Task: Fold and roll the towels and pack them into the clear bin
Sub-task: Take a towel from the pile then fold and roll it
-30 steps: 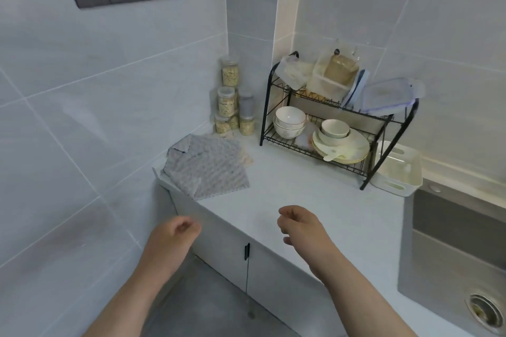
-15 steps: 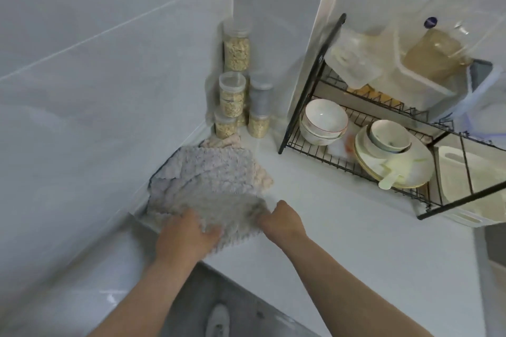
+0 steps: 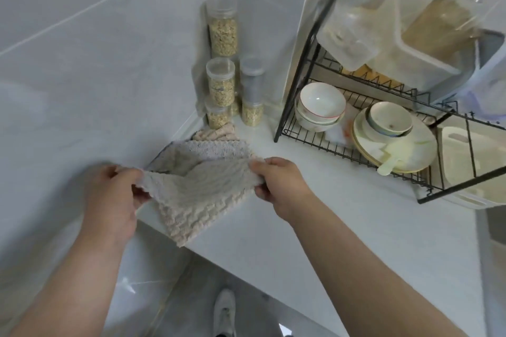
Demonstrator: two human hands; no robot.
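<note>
Pickup step, prob.: towel is held up, corners pinched by L hand & R hand; next, to be laid flat & folded.

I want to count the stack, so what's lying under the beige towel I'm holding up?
Under the beige towel a grey towel shows, with the edge of a pinkish towel behind it. Whatever lies lower in the pile is covered.
</note>
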